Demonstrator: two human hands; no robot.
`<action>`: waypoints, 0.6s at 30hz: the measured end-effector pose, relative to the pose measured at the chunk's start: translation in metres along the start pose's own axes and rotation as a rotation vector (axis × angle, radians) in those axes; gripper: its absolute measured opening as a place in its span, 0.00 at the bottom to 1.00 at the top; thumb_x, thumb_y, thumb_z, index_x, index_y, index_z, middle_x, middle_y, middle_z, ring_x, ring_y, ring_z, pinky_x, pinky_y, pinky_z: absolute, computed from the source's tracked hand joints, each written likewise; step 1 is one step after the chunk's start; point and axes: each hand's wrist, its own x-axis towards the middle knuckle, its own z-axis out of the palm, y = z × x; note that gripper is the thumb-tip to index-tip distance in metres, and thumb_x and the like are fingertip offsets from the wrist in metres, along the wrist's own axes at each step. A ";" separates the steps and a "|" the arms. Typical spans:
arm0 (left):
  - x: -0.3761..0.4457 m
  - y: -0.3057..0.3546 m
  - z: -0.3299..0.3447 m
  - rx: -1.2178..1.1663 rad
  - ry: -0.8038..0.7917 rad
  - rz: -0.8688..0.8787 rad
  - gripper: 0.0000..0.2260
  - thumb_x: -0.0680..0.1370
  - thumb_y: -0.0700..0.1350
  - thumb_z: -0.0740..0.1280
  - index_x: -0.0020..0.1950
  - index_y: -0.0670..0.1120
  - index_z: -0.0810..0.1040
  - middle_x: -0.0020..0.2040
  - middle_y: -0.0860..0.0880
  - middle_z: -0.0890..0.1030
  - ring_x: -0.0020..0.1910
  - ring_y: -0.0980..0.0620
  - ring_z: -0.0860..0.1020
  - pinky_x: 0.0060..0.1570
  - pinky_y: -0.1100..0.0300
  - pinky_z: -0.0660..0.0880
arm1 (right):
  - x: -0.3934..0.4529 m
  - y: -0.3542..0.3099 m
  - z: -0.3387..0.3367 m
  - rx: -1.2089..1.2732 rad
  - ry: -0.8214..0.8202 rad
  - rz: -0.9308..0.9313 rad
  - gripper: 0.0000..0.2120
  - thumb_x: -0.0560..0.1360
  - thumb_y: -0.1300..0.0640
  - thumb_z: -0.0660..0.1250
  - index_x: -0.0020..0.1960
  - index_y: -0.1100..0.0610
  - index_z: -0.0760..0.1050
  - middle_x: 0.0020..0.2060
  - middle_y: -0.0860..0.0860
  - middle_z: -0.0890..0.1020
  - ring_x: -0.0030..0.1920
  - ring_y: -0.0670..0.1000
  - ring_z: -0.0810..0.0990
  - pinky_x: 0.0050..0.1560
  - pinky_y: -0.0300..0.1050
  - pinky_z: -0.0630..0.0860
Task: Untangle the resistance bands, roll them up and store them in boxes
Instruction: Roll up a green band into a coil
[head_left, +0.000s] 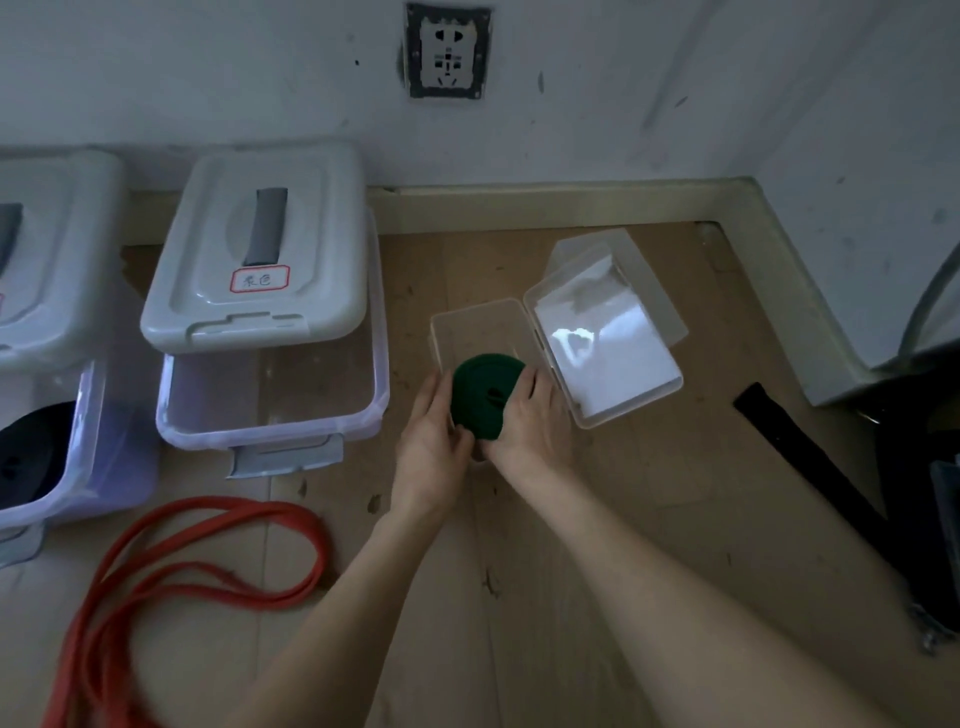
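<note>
The left hand (434, 434) and right hand (530, 421) squeeze the rolled green band (485, 392) from both sides so it stays rolled, right over the small open box (470, 322) in the middle, while the red band (208, 551) waits at the lower left

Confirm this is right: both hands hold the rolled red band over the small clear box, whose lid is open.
Not quite. The head view shows the rolled band is green; the red band lies loose on the floor. The left hand and right hand do hold it over the small clear box, lid open.
</note>
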 end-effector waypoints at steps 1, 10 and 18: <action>0.001 0.000 0.001 -0.016 -0.019 -0.008 0.27 0.78 0.38 0.62 0.75 0.49 0.59 0.77 0.50 0.54 0.73 0.54 0.59 0.67 0.63 0.61 | 0.001 -0.002 0.001 -0.023 -0.004 0.001 0.53 0.65 0.47 0.76 0.75 0.63 0.45 0.72 0.59 0.57 0.72 0.58 0.58 0.71 0.50 0.59; 0.009 -0.007 -0.004 0.060 -0.094 -0.033 0.23 0.79 0.35 0.60 0.74 0.42 0.61 0.77 0.49 0.49 0.75 0.54 0.50 0.68 0.71 0.50 | 0.022 -0.006 -0.025 -0.573 -0.180 -0.248 0.39 0.71 0.31 0.60 0.70 0.59 0.65 0.65 0.56 0.68 0.66 0.56 0.65 0.62 0.52 0.58; 0.004 -0.001 -0.014 0.120 -0.140 -0.080 0.24 0.79 0.39 0.60 0.75 0.47 0.59 0.77 0.47 0.53 0.72 0.48 0.63 0.69 0.56 0.64 | 0.017 0.005 -0.016 -0.439 -0.071 -0.135 0.52 0.64 0.29 0.66 0.74 0.61 0.54 0.70 0.55 0.59 0.66 0.58 0.60 0.61 0.50 0.61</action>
